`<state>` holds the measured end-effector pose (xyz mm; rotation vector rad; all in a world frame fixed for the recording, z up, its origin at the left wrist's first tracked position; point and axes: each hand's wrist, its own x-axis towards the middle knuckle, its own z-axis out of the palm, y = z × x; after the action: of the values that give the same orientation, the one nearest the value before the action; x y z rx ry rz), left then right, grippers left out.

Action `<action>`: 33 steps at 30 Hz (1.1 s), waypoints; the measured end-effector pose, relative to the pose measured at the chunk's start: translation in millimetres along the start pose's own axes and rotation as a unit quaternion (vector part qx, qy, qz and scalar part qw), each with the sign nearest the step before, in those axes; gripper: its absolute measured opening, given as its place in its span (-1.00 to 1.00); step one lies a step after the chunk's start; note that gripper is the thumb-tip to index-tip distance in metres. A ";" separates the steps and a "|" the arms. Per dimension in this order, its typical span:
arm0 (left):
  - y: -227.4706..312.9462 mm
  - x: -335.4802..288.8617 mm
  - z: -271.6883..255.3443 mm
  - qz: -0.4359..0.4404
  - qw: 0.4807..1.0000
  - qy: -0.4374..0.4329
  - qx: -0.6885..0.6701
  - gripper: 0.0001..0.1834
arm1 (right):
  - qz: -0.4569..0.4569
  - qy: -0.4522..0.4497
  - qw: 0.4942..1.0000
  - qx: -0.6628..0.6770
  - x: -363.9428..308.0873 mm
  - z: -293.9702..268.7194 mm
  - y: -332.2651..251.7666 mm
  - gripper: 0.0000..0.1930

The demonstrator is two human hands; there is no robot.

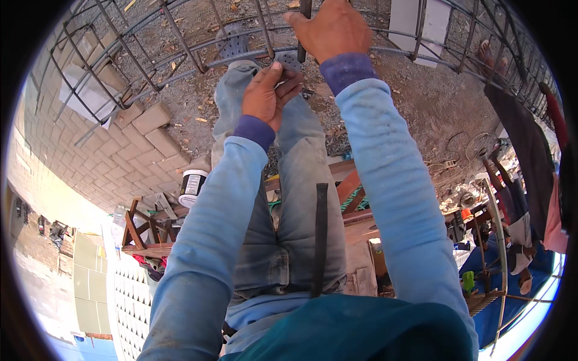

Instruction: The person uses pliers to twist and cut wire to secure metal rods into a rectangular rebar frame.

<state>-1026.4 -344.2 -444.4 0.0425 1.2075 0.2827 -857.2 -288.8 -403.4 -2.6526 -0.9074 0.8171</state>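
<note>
A long cage of steel rebar point(176, 35) with bent cross ties curves across the upper part of the view. My right hand point(335, 31) is at its near bar, thumb lying across a thick dark bar point(303, 51); the upper frame edge cuts off part of this hand. Just below the cage, my left hand point(268, 95) is closed, thumb against curled fingers. Whatever is pinched there, if anything, is too small to make out. Both forearms wear light blue sleeves with purple cuffs.
Grey perforated clogs point(233, 43) stand on gravelly ground under the cage. Paving blocks point(158, 117) lie stacked at left, with a white bucket point(192, 185) nearer me. Wooden pieces point(139, 225) sit behind. Other people point(512, 198) are at the right beside a pole.
</note>
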 end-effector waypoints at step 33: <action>21.1 -9.4 -10.4 -0.119 0.919 -0.072 0.370 -0.33 | 0.154 -0.201 0.957 0.142 -177.8 54.7 21.0 -0.54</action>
<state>-1043.2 -327.3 -435.6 0.5614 1.1008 -0.3983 -994.4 -413.8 -379.0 -2.4415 -0.4038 1.4796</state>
